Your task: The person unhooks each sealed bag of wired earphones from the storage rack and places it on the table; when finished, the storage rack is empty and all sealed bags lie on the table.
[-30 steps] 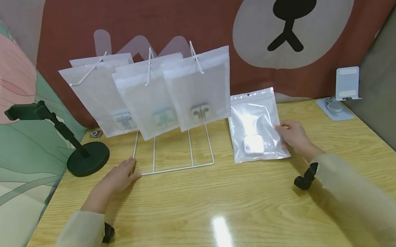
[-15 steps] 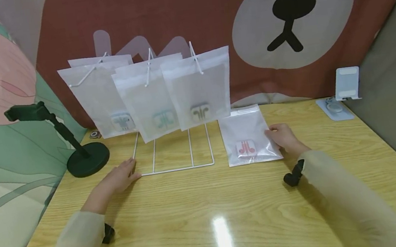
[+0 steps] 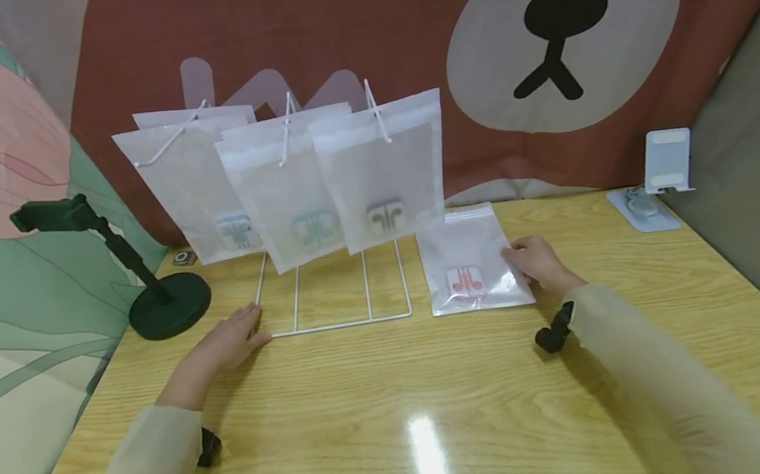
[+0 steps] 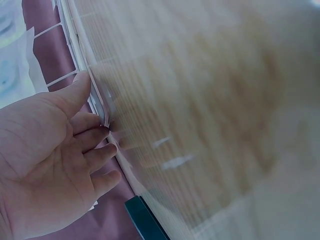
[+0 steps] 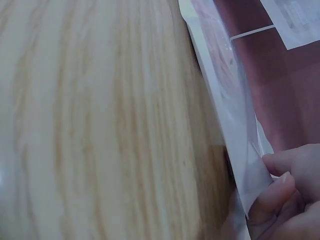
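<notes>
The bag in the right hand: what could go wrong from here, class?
The right hand pinches the bag by one side edge, so it may twist or slip if lifted. The rightmost hanging bag overlaps its top corner in the head view and might be bumped. The left hand touches one corner of the rack, which could shift if knocked.

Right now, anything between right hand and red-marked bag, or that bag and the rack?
Nothing visible at the right hand: it pinches the red-marked bag by its right edge. Toward the rack, the rightmost hanging bag overlaps that bag's top-left corner in the head view.
</notes>
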`<action>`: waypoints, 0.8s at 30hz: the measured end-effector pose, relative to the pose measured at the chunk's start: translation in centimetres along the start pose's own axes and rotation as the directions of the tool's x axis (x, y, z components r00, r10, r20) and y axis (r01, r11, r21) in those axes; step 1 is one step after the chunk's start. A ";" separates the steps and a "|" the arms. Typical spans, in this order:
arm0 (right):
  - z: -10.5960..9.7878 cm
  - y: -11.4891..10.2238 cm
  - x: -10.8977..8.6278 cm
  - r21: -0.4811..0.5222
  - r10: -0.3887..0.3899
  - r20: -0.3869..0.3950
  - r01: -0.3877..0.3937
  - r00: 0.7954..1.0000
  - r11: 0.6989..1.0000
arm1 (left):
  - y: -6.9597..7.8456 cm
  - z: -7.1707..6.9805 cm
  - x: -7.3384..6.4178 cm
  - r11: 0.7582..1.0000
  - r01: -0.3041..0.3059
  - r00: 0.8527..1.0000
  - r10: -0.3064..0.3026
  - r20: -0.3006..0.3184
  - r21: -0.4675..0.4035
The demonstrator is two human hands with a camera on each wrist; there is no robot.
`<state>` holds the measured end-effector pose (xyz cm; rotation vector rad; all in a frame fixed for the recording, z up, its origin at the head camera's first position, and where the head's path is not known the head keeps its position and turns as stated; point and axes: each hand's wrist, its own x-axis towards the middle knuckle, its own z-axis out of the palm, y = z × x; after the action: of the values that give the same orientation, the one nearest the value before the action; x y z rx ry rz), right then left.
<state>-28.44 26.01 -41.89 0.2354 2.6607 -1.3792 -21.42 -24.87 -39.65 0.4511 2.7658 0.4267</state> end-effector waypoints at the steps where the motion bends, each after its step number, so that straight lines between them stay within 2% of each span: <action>1: 0.0 0.0 0.0 -0.005 -0.004 -0.002 0.004 1.000 1.000 | 0.0 0.0 0.0 1.000 0.000 1.000 0.000 0.000 0.002; 9: -0.9 -0.2 -0.4 -0.096 -0.033 0.003 0.034 0.999 0.995 | 0.0 0.0 -0.1 1.000 -0.006 1.000 0.006 -0.006 0.011; 14: -2.3 -0.8 -0.6 -0.178 -0.062 0.038 0.068 0.997 0.982 | 0.1 0.0 -0.1 1.000 -0.009 1.000 0.009 -0.005 0.012; 19: -3.8 -2.8 -0.7 -0.205 -0.129 0.036 0.133 0.991 0.970 | 0.2 -0.1 -0.1 1.000 0.005 1.000 -0.005 0.000 0.009; 24: -4.2 -5.6 -0.7 -0.186 -0.191 0.007 0.189 0.982 0.964 | 0.2 -0.1 0.0 1.000 0.007 1.000 -0.007 0.004 0.004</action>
<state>-29.10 26.17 -34.90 -0.0334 2.8616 -1.1666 -21.39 -24.72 -39.45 0.4424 2.7642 0.4180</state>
